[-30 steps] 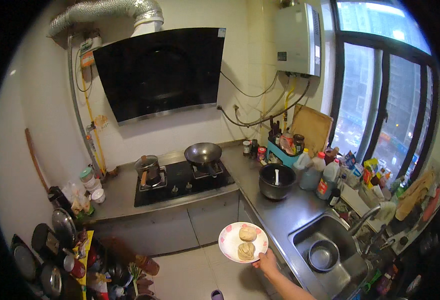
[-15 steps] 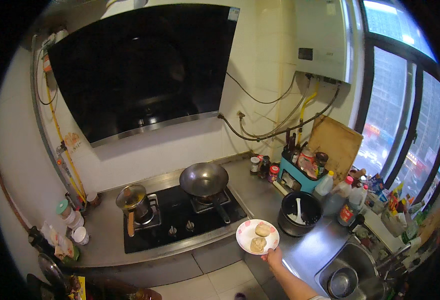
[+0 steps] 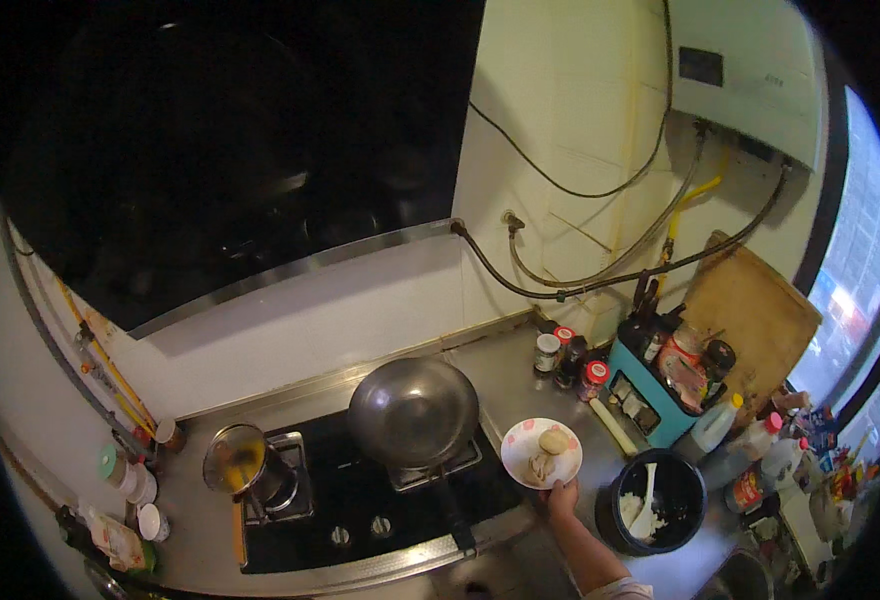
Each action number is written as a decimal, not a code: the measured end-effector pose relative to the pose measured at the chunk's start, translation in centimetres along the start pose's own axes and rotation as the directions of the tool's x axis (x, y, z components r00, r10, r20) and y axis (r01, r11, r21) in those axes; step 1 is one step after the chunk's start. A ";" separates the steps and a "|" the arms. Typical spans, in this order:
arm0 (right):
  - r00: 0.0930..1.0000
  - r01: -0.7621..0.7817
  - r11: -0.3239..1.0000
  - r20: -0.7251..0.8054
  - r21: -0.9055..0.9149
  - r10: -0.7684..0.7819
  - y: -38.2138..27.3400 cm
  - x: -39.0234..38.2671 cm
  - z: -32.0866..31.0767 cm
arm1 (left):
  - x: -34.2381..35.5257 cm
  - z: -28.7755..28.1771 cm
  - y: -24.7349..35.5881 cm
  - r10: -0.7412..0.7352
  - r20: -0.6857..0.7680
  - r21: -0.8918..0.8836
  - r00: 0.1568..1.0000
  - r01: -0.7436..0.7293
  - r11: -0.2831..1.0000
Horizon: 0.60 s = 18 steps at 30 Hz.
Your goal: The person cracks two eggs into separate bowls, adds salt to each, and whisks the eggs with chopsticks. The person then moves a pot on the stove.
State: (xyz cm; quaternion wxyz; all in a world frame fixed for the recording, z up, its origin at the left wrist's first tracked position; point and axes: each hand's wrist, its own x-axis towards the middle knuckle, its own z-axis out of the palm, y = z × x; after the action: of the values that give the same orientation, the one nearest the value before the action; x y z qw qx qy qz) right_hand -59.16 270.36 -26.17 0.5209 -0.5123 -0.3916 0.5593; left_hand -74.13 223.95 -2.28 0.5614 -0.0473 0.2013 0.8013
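My right hand [image 3: 562,497] comes in from the lower right with its fingers closed on the near rim of a white plate [image 3: 517,442] with pink marks. Two pale round pieces of food [image 3: 555,441], like buns or dumplings, lie on it. The plate is over the counter between the gas stove and a black pot; whether it touches the counter I cannot tell. In that black pot [image 3: 698,520], just right of my wrist, are some white rice and a white rice paddle [image 3: 646,512]. Left of the plate, an uncovered wok [image 3: 415,410] sits on the right burner. My left hand is out of view.
A lidded saucepan [image 3: 235,460] stands on the stove's left burner. Behind the plate are jars [image 3: 548,353], a blue rack [image 3: 660,410] of seasonings and a cutting board [image 3: 750,320]. Bottles [image 3: 715,425] crowd the right side. A black range hood [image 3: 260,150] hangs above.
My right hand has carried the plate farther in over the counter, toward the wall and the jars. The whole view has shifted closer to the stove. The food stays on the plate.
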 end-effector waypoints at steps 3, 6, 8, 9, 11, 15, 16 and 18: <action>0.994 -0.043 0.997 -0.107 -0.059 0.036 0.7 2.8 1.7 | 4.1 0.5 0.2 -0.009 0.061 0.000 0.998 0.009 1.000; 0.988 -0.129 0.973 -0.111 -0.192 0.109 1.2 5.3 2.0 | 6.6 0.5 -0.3 0.046 -0.026 0.070 0.999 -0.044 0.997; 0.997 -0.029 0.972 -0.080 -0.232 0.010 2.1 8.0 0.0 | 8.2 -0.4 -0.4 0.025 -0.079 0.112 0.997 -0.016 0.994; 0.998 0.022 0.968 -0.055 -0.248 -0.037 2.4 9.0 -0.6 | 8.9 -1.3 -0.2 0.004 -0.077 0.123 0.997 0.006 0.992; 0.995 -0.017 0.991 -0.102 -0.135 0.003 1.6 7.6 2.1 | 9.4 -1.3 -0.3 0.020 -0.074 0.162 0.997 -0.008 0.987; 0.989 -0.133 0.984 -0.077 -0.119 0.124 -0.9 7.0 4.0 | 11.4 2.8 -0.1 0.032 -0.102 0.223 0.994 -0.009 0.975; 0.988 -0.142 0.983 -0.072 -0.119 0.134 -1.7 6.7 4.6 | 11.6 3.5 -0.1 0.033 -0.145 0.227 0.989 0.001 0.974; 0.986 -0.161 0.980 -0.052 -0.119 0.156 -3.5 6.1 6.6 | 11.8 3.0 0.0 0.019 -0.143 0.210 0.990 0.011 0.978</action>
State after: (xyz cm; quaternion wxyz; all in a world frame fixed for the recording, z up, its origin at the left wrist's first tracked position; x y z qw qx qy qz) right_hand -64.56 277.47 -22.64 0.4504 -0.5847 -0.3720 0.5629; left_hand -77.99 235.47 -3.04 0.5456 -0.0452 0.3248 0.7712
